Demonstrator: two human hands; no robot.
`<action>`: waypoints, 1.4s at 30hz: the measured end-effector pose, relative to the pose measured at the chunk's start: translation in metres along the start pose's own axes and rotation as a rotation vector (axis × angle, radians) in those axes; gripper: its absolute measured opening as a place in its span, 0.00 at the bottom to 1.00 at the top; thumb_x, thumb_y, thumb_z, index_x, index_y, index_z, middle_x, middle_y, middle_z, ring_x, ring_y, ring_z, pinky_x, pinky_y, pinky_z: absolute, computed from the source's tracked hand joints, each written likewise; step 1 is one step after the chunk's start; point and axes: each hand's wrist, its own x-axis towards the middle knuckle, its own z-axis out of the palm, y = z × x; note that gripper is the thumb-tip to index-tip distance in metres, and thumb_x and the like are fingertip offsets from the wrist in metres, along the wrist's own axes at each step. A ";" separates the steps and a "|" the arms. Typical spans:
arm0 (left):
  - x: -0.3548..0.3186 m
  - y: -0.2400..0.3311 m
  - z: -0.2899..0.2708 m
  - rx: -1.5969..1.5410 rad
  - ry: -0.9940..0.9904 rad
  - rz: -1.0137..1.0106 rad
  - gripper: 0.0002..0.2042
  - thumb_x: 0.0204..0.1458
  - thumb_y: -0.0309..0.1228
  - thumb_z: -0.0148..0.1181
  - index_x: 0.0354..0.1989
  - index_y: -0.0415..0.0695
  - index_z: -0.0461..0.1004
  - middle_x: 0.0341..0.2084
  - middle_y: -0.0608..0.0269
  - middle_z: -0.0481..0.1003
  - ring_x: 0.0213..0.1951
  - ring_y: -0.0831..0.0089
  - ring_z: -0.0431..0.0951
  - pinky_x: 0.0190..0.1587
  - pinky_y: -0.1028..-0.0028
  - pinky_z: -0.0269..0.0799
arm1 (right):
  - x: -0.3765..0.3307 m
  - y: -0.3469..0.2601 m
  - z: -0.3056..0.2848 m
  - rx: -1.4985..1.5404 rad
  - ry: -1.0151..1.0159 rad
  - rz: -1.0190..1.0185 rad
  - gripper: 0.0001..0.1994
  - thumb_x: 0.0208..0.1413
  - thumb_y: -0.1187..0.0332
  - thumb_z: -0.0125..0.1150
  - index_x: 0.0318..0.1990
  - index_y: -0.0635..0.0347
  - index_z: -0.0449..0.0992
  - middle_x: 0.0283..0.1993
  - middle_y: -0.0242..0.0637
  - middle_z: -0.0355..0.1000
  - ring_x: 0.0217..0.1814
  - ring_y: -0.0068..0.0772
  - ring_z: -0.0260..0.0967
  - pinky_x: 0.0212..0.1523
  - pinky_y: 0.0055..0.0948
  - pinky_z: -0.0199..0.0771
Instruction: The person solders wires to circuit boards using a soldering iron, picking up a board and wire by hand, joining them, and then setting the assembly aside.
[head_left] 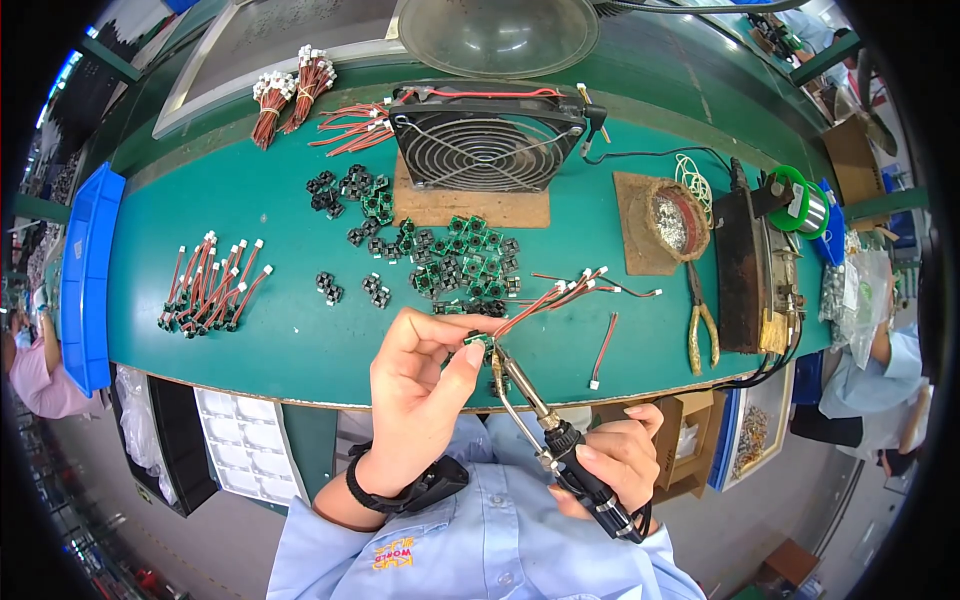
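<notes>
A green bench (300, 340) is spread out beyond both hands, wide and pretty crowded. Furthest from the fingers, at the back edge, a black square fan (485, 135) is propped on a brown board. Off to the right of the right hand, a dark soldering stand (745, 265) is parked with a green solder spool (800, 205) behind it and yellow-handled pliers (700, 330) laid flat just beside it. A round tin of what is probably tip cleaner (678, 222) is seen a bit further back, though the view is too warped there to be sure. Well left of the left hand, a bundle of red wires with white plugs (210, 285) is laid out, and a scatter of small green circuit boards (450, 260) is spread just past the fingertips.

The soldering iron (545, 425) is gripped by the right hand (620, 455), fingers wrapped tight round the black handle, tip pointed up at the left hand. A small green board (478, 342) with red leads trailing off to the right is pinched in the left hand (420, 390), thumb and fingers closed on it, held just above the bench's near edge with the iron tip touching it.
</notes>
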 end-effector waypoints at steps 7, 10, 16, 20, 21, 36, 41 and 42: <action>0.000 0.000 0.001 0.008 -0.003 0.004 0.06 0.53 0.18 0.51 0.35 0.38 0.61 0.40 0.46 0.73 0.45 0.69 0.72 0.49 0.71 0.66 | 0.002 -0.003 -0.004 0.048 -0.001 0.073 0.23 0.30 0.64 0.73 0.40 0.51 0.75 0.31 0.25 0.72 0.31 0.24 0.67 0.48 0.36 0.54; 0.000 -0.001 0.000 0.009 -0.006 0.005 0.06 0.53 0.18 0.51 0.35 0.38 0.61 0.40 0.46 0.73 0.45 0.69 0.72 0.48 0.71 0.66 | 0.003 -0.002 -0.004 0.045 0.001 0.063 0.23 0.31 0.63 0.73 0.40 0.51 0.75 0.31 0.25 0.72 0.31 0.25 0.67 0.48 0.36 0.55; 0.004 0.006 0.000 -0.017 -0.027 -0.051 0.05 0.53 0.19 0.51 0.34 0.40 0.62 0.40 0.47 0.73 0.44 0.72 0.72 0.45 0.74 0.66 | -0.007 0.012 -0.015 0.031 0.090 0.002 0.24 0.39 0.56 0.67 0.43 0.58 0.71 0.34 0.39 0.71 0.32 0.31 0.66 0.49 0.43 0.55; 0.003 0.009 -0.010 -0.240 -0.056 -0.222 0.03 0.53 0.21 0.51 0.33 0.41 0.63 0.40 0.47 0.74 0.41 0.75 0.72 0.42 0.77 0.65 | -0.012 0.038 -0.004 -0.025 0.425 0.254 0.20 0.45 0.69 0.62 0.48 0.60 0.69 0.47 0.44 0.65 0.44 0.36 0.65 0.53 0.40 0.58; 0.003 0.009 -0.009 -0.267 -0.061 -0.235 0.03 0.53 0.22 0.51 0.33 0.42 0.63 0.40 0.47 0.74 0.41 0.75 0.72 0.42 0.77 0.65 | -0.008 0.045 -0.004 -0.027 0.498 0.380 0.20 0.47 0.74 0.60 0.50 0.61 0.68 0.49 0.44 0.63 0.47 0.37 0.64 0.54 0.37 0.60; -0.001 0.016 -0.008 -0.116 0.041 -0.080 0.06 0.51 0.24 0.53 0.32 0.41 0.62 0.37 0.46 0.74 0.39 0.71 0.72 0.45 0.72 0.64 | 0.020 0.041 0.028 -0.397 0.326 0.333 0.14 0.43 0.79 0.62 0.38 0.61 0.68 0.27 0.38 0.68 0.26 0.38 0.67 0.26 0.30 0.67; -0.003 0.017 -0.005 0.017 0.075 -0.006 0.06 0.52 0.23 0.52 0.32 0.40 0.61 0.36 0.47 0.73 0.37 0.72 0.71 0.45 0.73 0.63 | 0.018 0.038 0.026 -0.478 0.141 0.307 0.18 0.40 0.81 0.62 0.40 0.62 0.66 0.25 0.39 0.66 0.23 0.38 0.64 0.23 0.32 0.62; -0.005 0.018 -0.003 0.064 0.091 0.020 0.06 0.52 0.23 0.52 0.32 0.39 0.61 0.36 0.47 0.73 0.37 0.72 0.71 0.45 0.74 0.63 | 0.016 0.039 0.026 -0.455 0.108 0.300 0.19 0.39 0.82 0.62 0.41 0.62 0.65 0.25 0.39 0.65 0.22 0.39 0.62 0.22 0.33 0.60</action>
